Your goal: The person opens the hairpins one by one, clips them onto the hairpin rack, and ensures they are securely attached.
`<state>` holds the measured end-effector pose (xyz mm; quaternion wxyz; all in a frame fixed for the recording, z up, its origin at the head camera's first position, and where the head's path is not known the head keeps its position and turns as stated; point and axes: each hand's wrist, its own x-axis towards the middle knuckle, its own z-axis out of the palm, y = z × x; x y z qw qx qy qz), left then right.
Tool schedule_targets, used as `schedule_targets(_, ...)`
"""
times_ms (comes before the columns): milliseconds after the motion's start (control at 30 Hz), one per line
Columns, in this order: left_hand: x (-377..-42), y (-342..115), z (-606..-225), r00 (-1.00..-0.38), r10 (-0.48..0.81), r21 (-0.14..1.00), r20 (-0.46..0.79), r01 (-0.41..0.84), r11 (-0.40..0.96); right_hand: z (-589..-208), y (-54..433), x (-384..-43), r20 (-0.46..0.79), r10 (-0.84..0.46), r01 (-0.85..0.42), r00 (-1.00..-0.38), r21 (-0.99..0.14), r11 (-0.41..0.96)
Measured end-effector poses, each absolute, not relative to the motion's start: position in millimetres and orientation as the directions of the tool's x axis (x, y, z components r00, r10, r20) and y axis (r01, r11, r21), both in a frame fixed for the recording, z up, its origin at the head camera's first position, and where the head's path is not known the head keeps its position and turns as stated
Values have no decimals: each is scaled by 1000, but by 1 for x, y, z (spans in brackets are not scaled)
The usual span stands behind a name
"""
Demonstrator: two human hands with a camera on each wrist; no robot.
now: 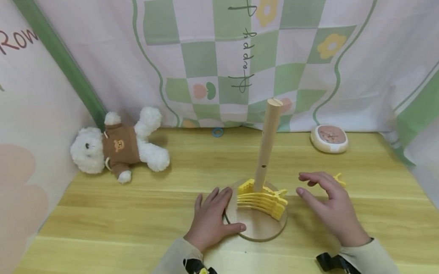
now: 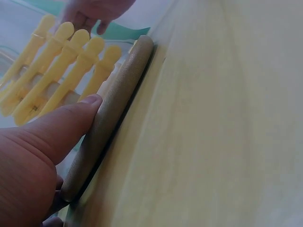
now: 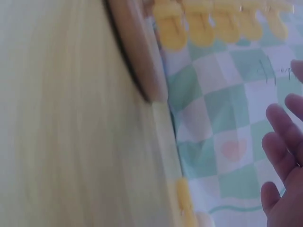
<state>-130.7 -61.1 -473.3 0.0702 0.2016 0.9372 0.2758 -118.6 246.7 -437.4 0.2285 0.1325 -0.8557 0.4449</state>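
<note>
A wooden stand with a round base point(image 1: 258, 230) and an upright post point(image 1: 267, 146) is on the table in the head view. Several curved yellow plastic pieces point(image 1: 262, 202) with rounded knob ends lie stacked around the foot of the post. My left hand point(image 1: 211, 218) holds the base by its left rim, the thumb point(image 2: 71, 120) lying over the near edge. To the right of the stand my right hand point(image 1: 331, 207) hovers with parted, loosely bent fingers, nothing in them. Just behind it lies another small yellow piece point(image 1: 339, 180), partly hidden by the hand.
A white plush toy point(image 1: 122, 143) in a brown shirt lies at the back left. Near the back edge are a blue ring point(image 1: 217, 132) and a small white-and-pink rounded device point(image 1: 329, 138). A patterned curtain point(image 1: 198, 57) hangs behind the table point(image 1: 107, 229).
</note>
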Motion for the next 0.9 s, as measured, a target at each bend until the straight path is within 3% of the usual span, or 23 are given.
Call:
schedule_targets(500,-131,-61,-474,-909,416,546,-23,337,767,-458,295,-130,325,185,-110,-927,-710,696)
schedule_targets(667,-130,-61,-473,-909,415,549,-24,335,766,-461,309,-133,240,268,2,-933,-741,672)
schedule_targets(900,-130,-61,-472,-910,413,548,-22,335,766,-464,315,-135,204,321,50,-925,-771,634)
